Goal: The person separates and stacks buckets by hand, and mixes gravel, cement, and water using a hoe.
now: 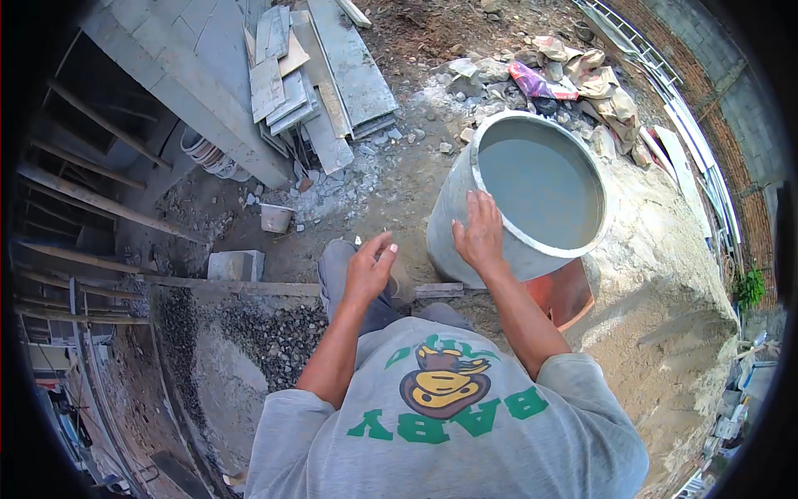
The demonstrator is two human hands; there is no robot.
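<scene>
A large grey drum [453, 212] stands in front of me to the right, nearly full of murky grey water [540, 187]. My right hand [480, 233] is at its near left rim, palm down with the thumb apart from the fingers. Whether it touches the rim or hovers just over it I cannot tell. My left hand [370, 270] is in the air above my knee, its fingers loosely bent and the thumb apart, and I see nothing in it. An orange-red curved sheet or pan [565, 295] lies partly hidden beside the drum's base.
Sand [657, 308] is heaped on the right and dark gravel [283, 345] lies to the left. A concrete block [235, 266] and a small bucket [276, 218] sit at left. Boards [353, 66] lean by a wall; torn sacks [603, 87] lie behind the drum.
</scene>
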